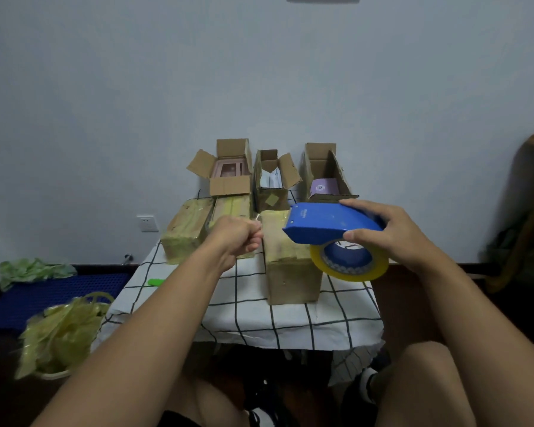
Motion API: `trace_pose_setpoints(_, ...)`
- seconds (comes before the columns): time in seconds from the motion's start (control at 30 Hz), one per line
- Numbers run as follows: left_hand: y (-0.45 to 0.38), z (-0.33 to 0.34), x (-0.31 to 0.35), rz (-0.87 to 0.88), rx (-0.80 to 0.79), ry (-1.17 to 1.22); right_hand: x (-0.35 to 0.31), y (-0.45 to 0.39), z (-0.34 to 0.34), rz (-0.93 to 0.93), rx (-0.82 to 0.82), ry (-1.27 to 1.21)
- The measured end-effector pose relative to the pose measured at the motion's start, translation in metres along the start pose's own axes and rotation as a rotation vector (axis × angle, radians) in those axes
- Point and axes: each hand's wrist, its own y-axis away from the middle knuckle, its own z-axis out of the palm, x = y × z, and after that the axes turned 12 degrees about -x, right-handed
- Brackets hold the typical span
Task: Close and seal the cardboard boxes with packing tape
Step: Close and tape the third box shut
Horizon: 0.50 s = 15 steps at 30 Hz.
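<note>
My right hand (386, 232) grips a blue tape dispenser (327, 223) with a yellowish roll of packing tape (350, 263), held above a taped cardboard box (290, 272) on the table. My left hand (236, 238) pinches the clear tape end to the left of the dispenser's mouth. Two more taped boxes (187, 229) lie at the left behind my left hand. At the back stand three open boxes: one with a pink item (228, 171), a narrow one with white contents (273, 180), and one with a purple item (326, 177).
The small table carries a white cloth with a black grid (290, 315). A basket of crumpled used tape (59, 334) sits low at the left, beside a blue mat (43, 297). A green object (156, 282) lies on the cloth. A wooden chair (530, 211) stands at the right.
</note>
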Motion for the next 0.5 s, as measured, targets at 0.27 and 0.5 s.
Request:
trace_pose_setpoints(0.27,-0.030,0.000,-0.043,-0.037,0.104,0.046,0.044,-0.020,-0.027,0.100,-0.049,-0.038)
trace_pose_setpoints(0.5,-0.042,-0.002,-0.040,-0.067,0.101,0.197,0.070,-0.027,-0.001,0.081,0.004,-0.207)
